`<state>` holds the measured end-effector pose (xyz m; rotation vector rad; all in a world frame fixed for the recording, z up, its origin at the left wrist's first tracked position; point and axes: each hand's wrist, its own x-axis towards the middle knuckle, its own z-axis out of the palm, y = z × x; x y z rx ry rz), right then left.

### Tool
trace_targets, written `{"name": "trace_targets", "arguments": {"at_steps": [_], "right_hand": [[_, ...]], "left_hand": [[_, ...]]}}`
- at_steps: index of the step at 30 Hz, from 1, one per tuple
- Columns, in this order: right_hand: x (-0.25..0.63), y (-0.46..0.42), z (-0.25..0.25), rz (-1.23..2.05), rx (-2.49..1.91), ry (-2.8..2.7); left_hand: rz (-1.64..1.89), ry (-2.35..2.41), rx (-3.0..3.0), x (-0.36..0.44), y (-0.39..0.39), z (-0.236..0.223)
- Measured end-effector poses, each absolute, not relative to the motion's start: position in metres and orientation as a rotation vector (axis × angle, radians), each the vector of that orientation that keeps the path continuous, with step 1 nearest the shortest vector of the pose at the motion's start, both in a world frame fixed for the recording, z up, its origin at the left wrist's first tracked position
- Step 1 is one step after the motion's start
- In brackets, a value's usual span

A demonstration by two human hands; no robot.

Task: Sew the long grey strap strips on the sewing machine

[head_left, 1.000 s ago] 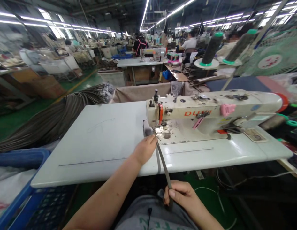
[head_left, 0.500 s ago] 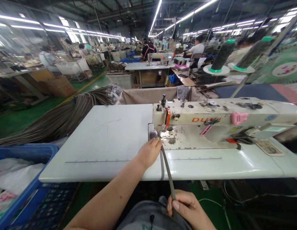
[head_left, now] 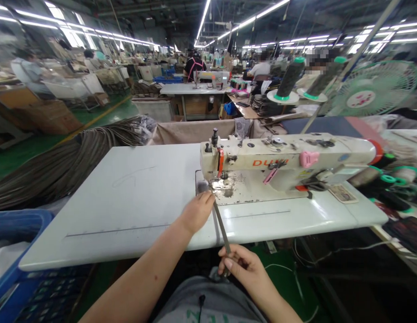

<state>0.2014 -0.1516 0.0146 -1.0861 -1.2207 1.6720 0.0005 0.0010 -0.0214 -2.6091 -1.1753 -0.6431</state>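
A narrow grey-brown fabric strip [head_left: 222, 223] runs from the needle area of the white sewing machine [head_left: 296, 152] down past the table's front edge. Beside the presser foot, my left hand [head_left: 199, 208] lies on the table with its fingers closed at the upper end of the strip. My right hand [head_left: 240, 264] pinches the lower part between thumb and fingers, below the edge and close to my body. Between the two hands the strip is stretched fairly straight. Where it enters under the needle, my fingertips partly hide it.
Left of the white sewing table [head_left: 141, 188] lies a big bundle of dark strips [head_left: 70, 157], with a blue crate [head_left: 23, 264] below. Thread cones [head_left: 289, 78] and a green fan [head_left: 370, 92] stand behind the machine. Several people sit at machines farther back.
The view has turned slightly to the right, so the table appears shifted left. My right hand has risen a little toward the table edge, still pinching the strip.
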Motion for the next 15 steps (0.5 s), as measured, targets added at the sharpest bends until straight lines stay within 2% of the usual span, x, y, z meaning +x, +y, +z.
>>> {"name": "trace_targets", "arguments": {"at_steps": [3, 15], "right_hand": [[0.203, -0.153, 0.015, 1.755, -1.068, -1.177], [0.206, -0.153, 0.027, 1.644, -1.048, -1.381]], "left_hand": [[-0.65, -1.203, -2.607, 0.001, 0.001, -0.021], [-0.601, -1.227, -2.636, 0.0, -0.001, -0.014]]}}
